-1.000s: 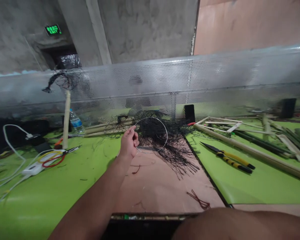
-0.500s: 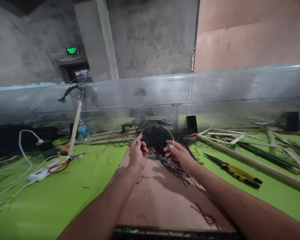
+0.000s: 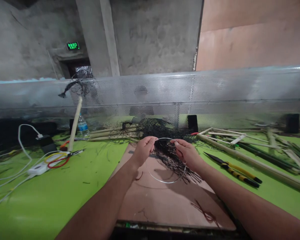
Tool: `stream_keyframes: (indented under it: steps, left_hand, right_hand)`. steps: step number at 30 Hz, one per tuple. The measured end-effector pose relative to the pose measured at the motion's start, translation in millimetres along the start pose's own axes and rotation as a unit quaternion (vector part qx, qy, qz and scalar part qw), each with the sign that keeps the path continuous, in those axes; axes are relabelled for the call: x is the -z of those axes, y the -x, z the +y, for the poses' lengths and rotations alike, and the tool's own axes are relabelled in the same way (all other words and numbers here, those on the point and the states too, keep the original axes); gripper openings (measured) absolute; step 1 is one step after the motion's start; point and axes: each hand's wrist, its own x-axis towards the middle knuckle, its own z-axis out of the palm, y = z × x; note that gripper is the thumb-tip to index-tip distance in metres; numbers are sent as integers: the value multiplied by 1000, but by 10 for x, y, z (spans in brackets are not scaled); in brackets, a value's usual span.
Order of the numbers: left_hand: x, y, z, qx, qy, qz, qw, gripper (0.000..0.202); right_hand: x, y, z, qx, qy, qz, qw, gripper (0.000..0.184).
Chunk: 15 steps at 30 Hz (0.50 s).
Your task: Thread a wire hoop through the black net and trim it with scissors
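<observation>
Pinched by my left hand (image 3: 145, 150) and right hand (image 3: 188, 154), the wire ring (image 3: 168, 182) hangs above the middle of the board (image 3: 162, 206). Uneven pulling could bend it out of round; dipping forward might snag black strands (image 3: 153, 128) toward the far edge.

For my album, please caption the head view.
Left hand and right hand pinch a thin wire ring above a board, near black strands.
</observation>
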Motion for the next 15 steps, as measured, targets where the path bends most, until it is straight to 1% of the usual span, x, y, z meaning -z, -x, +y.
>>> stream_keyframes:
  steps: [3,6,11,15]
  left_hand:
    - [-39,-24,-79,-11,-23,26,999,29]
    - [-45,-54,-129,2,-13,35,999,27]
    - [-14,-57,-103,34,7,31,999,26]
    - [-20,-49,-114,37,31,37,998,28]
  right_hand:
    - [-45,15,15,11,36,19,999,37]
    - [-50,-1,42,30,51,33,998,38]
    - [-44,-47,76,60,67,20,996,35]
    - [-42,-42,64,68,79,23,994,35]
